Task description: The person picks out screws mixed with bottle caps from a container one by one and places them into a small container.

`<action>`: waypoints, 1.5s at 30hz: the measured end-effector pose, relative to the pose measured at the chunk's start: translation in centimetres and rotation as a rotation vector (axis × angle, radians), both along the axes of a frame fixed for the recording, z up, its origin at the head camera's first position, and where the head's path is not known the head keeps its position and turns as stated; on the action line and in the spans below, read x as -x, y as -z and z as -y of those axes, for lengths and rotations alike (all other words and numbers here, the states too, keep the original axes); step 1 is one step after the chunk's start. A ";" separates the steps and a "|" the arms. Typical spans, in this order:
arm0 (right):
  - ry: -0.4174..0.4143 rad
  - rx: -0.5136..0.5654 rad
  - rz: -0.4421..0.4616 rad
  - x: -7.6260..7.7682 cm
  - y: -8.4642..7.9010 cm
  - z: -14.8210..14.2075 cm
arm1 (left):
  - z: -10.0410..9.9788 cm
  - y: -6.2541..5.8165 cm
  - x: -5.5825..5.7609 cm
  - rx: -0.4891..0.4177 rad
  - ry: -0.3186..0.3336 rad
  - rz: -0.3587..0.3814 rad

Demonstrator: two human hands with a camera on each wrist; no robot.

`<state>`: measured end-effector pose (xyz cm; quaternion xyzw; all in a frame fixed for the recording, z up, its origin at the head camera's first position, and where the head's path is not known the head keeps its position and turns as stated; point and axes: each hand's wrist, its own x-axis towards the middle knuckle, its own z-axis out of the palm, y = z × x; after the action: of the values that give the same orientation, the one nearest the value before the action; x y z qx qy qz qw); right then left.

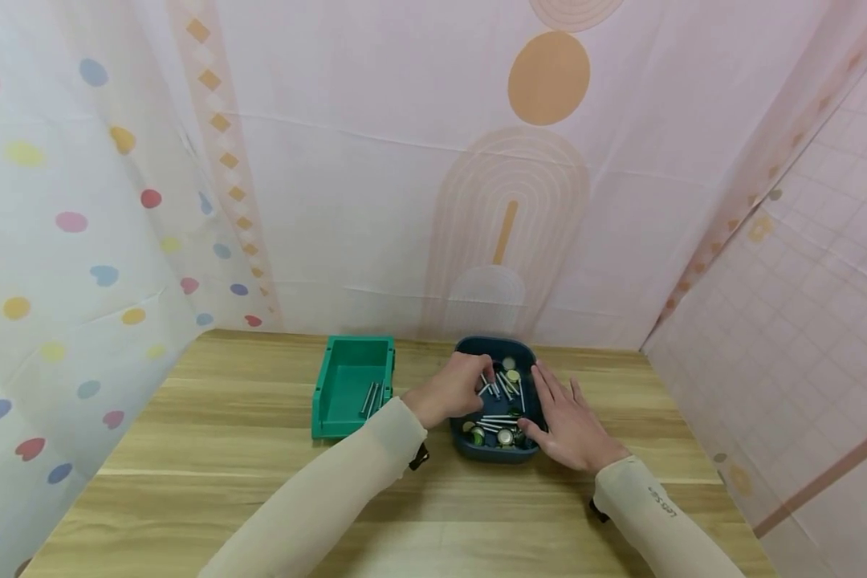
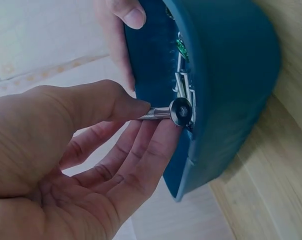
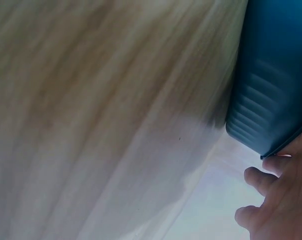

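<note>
My left hand reaches over the left side of a dark blue box. Between thumb and fingers it pinches a silver bolt with a round socket head, close over the box in the left wrist view. More long silver bolts lie loose inside the box, mixed with several round bottle caps, some gold and one greenish. My right hand rests along the box's right rim, fingers extended and thumb over the inside edge; the right wrist view shows its fingers beside the outer wall.
Left of the box stands a green open-front bin holding a few silver bolts; my left forearm crosses in front of its near right corner. Both containers sit on a wood-grain table, with patterned cloth hanging behind and at the sides.
</note>
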<state>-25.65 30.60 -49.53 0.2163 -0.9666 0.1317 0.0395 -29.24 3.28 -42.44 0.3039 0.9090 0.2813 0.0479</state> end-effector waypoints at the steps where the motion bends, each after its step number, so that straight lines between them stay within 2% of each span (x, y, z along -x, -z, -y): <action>1: 0.004 -0.021 0.000 0.0 0.0 0.0 | 0.2 0.0 0.0 -0.002 -0.006 -0.003; 10: 0.025 -0.055 0.011 -0.1 -0.1 0.3 | 1.7 -0.4 -0.6 -0.035 -0.054 0.039; 22: 0.037 -0.064 -0.001 -0.1 0.3 0.3 | 3.9 -1.3 -1.4 -0.099 -0.114 0.056; 26: 0.036 -0.063 -0.007 -0.1 0.1 0.4 | 5.2 -1.3 -1.3 -0.123 -0.158 0.050; 31: 0.035 -0.060 0.006 -0.3 -0.1 0.5 | 7.2 -1.3 -0.8 -0.114 -0.212 0.038; 34: 0.039 -0.062 0.007 -0.3 -0.1 0.5 | 8.5 -1.4 -0.5 -0.108 -0.246 0.055; 41: 0.043 -0.060 0.000 -0.3 -0.1 0.5 | 12.1 -1.1 0.3 -0.132 -0.276 0.025; 45: 0.042 -0.047 -0.001 -0.3 -0.1 0.7 | 13.6 -0.9 0.5 -0.138 -0.315 0.022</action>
<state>-25.33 29.89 -49.39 0.1968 -0.9738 0.1078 0.0375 -29.71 -10.35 -41.59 0.1573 0.9232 0.3505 -0.0076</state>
